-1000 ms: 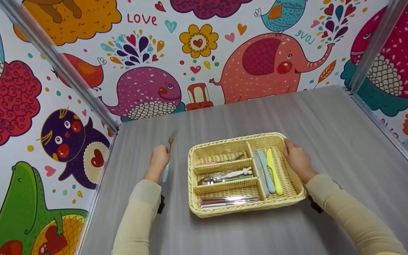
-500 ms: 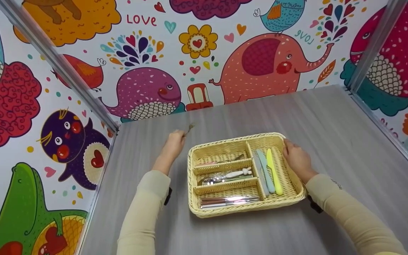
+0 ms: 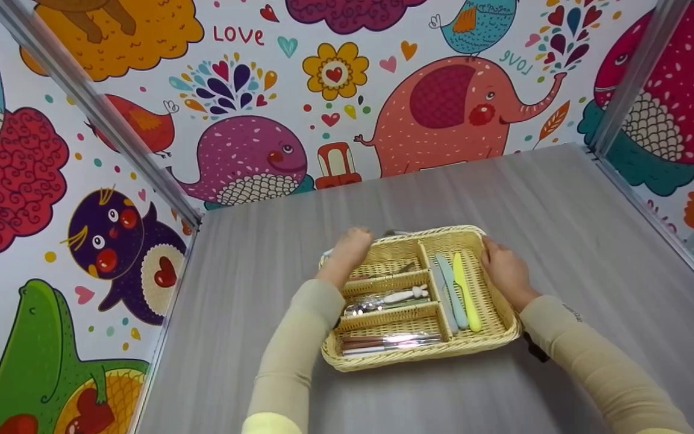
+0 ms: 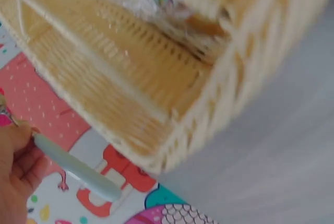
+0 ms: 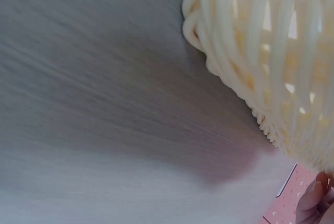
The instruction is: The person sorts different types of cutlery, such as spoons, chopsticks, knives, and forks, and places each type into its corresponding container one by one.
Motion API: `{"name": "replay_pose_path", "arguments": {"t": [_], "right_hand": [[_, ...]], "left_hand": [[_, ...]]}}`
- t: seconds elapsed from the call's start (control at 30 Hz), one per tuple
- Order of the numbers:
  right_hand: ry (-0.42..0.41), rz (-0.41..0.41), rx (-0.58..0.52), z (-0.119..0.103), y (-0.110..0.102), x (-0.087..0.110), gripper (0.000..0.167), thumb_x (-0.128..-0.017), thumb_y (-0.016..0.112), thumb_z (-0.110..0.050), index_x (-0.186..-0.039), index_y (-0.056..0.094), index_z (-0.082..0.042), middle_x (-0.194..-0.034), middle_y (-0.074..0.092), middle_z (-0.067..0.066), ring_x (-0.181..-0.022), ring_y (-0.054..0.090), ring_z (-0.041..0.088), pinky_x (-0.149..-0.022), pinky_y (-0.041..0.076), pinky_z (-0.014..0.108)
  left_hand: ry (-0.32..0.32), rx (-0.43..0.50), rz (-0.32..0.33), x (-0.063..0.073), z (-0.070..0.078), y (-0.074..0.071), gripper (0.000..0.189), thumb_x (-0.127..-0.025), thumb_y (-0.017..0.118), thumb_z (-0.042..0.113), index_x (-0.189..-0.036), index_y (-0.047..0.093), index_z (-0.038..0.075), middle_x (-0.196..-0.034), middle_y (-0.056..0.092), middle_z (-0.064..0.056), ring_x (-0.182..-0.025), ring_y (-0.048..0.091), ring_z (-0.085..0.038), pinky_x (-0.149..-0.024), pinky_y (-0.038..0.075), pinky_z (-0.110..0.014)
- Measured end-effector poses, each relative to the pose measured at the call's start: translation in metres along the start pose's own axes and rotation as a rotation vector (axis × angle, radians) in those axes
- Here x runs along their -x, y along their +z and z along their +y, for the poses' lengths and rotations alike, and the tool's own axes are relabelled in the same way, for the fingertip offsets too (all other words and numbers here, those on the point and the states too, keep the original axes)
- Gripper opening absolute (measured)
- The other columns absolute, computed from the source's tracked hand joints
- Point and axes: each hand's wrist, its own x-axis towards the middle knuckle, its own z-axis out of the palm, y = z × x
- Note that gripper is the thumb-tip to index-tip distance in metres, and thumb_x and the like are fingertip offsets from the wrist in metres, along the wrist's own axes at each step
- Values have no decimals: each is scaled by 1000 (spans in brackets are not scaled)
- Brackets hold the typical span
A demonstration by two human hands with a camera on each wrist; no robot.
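Note:
My left hand (image 3: 353, 247) is over the back left corner of a woven cutlery basket (image 3: 419, 357). It holds a fork, whose pale blue handle (image 4: 78, 167) sticks out past the fingers in the left wrist view. The fork's metal end (image 3: 392, 232) shows just beyond the basket's back rim. On the other side, my right hand (image 3: 506, 271) grips the right rim; only some of its fingertips (image 5: 310, 200) appear in the right wrist view. Dividers split the basket into compartments, and the back left one, partly hidden by the left hand, has cutlery (image 3: 406, 268) lying in it.
A yellow knife (image 3: 466, 292) and a light blue knife (image 3: 452, 292) lie with a greyish one in the right compartment. A white-handled utensil (image 3: 404, 295) is in the middle one, wrapped chopsticks (image 3: 389, 343) in front. Printed panels edge the grey table (image 3: 250, 271).
My left hand has carried the fork rightward from beside the basket to over its back left corner. The right hand and the basket stay in place.

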Motion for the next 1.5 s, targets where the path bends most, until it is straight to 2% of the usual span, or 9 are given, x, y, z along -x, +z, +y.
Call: {"name": "replay_pose_path", "arguments": {"t": [0.13, 0.3, 0.4, 0.9, 1.0, 1.1, 1.2, 1.4, 1.5], "right_hand": [[5, -6, -7, -2, 0, 1, 35, -90, 51, -9, -123, 53, 2, -82, 60, 28, -63, 57, 41, -50, 43, 54], [8, -6, -17, -5, 1, 2, 35, -90, 51, -9, -123, 53, 1, -88, 61, 29, -68, 59, 43, -52, 44, 55], [4, 8, -20, -5, 1, 3, 35, -89, 51, -9, -122, 54, 1, -89, 62, 29, -70, 59, 44, -54, 45, 56], [-19, 9, -5, -4, 8, 2, 34, -90, 51, -10, -122, 55, 2, -87, 62, 26, -61, 57, 37, -48, 44, 51], [-21, -1, -13, -5, 9, 1, 34, -90, 51, -10, -123, 54, 2, -87, 62, 27, -63, 58, 38, -49, 44, 51], [-30, -6, -16, -6, 9, 1, 34, -90, 51, -9, -122, 54, 2, -87, 62, 27, -64, 58, 39, -50, 45, 52], [-29, -8, -14, -8, 8, 0, 34, -90, 51, -9, -122, 54, 2, -87, 62, 28, -63, 58, 40, -49, 44, 53], [-47, -25, -24, -8, 4, -3, 34, -90, 50, -8, -123, 53, 3, -87, 61, 28, -61, 57, 37, -48, 44, 51], [-37, -146, -2, -8, -6, -5, 39, -91, 48, -10, -128, 47, 4, -90, 60, 30, -68, 58, 40, -51, 45, 52]], "left_hand": [[50, -67, -4, -57, -33, 171, 22, -70, 65, 2, -79, 64, 22, -81, 61, 1, -70, 58, -20, -57, 49, -35], [12, -89, -106, -82, -48, 277, 22, -77, 61, 3, -73, 62, 25, -78, 63, 1, -68, 59, -22, -53, 50, -40], [-33, -69, -122, -79, -48, 294, 20, -77, 61, 6, -70, 60, 25, -78, 63, 2, -69, 59, -23, -56, 48, -43], [-205, -20, -137, -51, -47, 289, 17, -81, 57, 12, -69, 60, 23, -74, 63, 1, -63, 60, -23, -46, 46, -41], [-259, 15, -150, -43, -45, 276, 12, -84, 55, 13, -77, 62, 21, -78, 65, -1, -69, 62, -25, -51, 49, -43], [-285, 68, -170, -27, -35, 236, 10, -85, 54, 11, -86, 62, 17, -85, 68, -5, -77, 64, -27, -60, 52, -43], [-271, 115, -197, -4, -17, 163, 10, -83, 55, 8, -85, 63, 13, -87, 68, -7, -82, 64, -25, -65, 53, -41], [-320, 382, -202, 49, 29, -39, 23, -89, 51, 5, -104, 68, 6, -104, 67, -10, -97, 62, -26, -78, 52, -39], [-347, 501, -56, 62, 25, -71, 29, -91, 46, 3, -115, 62, 4, -114, 62, -13, -104, 58, -29, -83, 50, -39]]}}
